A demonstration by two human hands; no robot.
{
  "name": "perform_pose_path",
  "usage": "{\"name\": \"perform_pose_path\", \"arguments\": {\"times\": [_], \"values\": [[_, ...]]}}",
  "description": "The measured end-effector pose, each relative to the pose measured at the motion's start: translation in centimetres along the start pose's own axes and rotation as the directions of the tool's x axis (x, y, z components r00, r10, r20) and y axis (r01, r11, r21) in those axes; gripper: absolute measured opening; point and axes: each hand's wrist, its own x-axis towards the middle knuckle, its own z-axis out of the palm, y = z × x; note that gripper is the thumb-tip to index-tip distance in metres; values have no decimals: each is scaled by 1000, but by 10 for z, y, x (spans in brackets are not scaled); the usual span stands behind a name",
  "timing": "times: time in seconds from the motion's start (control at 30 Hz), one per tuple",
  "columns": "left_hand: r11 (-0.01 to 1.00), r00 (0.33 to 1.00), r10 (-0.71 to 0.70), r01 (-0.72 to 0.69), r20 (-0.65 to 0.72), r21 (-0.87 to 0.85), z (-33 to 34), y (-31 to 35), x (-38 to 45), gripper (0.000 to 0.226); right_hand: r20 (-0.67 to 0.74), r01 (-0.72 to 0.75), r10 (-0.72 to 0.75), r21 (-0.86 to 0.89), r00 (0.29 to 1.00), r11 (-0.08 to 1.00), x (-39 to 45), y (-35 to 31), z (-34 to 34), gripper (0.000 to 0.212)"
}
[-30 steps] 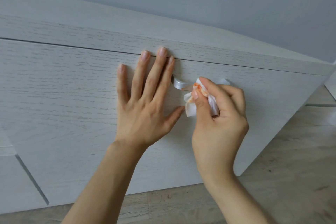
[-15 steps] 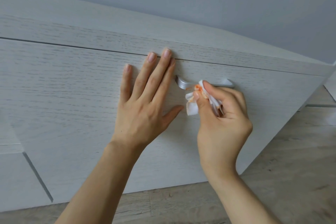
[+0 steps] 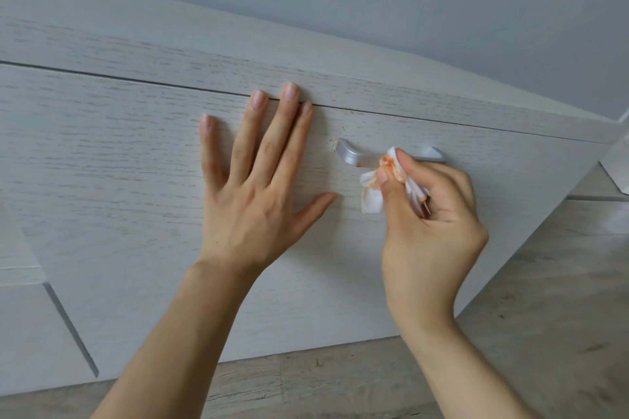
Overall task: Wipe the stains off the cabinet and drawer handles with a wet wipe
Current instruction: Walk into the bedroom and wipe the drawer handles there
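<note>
Our left hand flat and open on the drawer, our right hand pinching the wipe against the handle beside it.

Left hand on drawer front, left of handle

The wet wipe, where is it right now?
The wet wipe is pinched in the right hand, pressed on the silver handle, right of the flat left hand.
</note>
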Motion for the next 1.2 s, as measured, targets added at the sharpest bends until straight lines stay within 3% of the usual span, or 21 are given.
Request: {"name": "perform_pose_path", "arguments": {"times": [0.3, 0.47, 0.87, 1.03, 1.2], "values": [[1000, 1000, -3, 3, -31, -7, 0, 2, 1, 82, 102, 77, -76, 2, 992, 997, -9, -3, 7, 27], [1000, 1000, 2, -2, -16, -2, 1, 1, 0, 84, 15, 10, -11, 33, 1000, 999, -5, -1, 6, 26], [1000, 998, -22, 21, -59, -13, 1, 5, 1, 78, 109, 41, -39, -17, 993, 999, -10, -15, 17, 25], [1000, 999, 12, -12, -34, -2, 0, 1, 0, 82, 10, -51, 51, 18, 999, 999, -4, -13, 12, 27], [1000, 1000, -3, 3, -29, 4, 0, 2, 0, 82, 66, -34, 36, -32, 997, 999, -5, -16, 11, 26]]}}
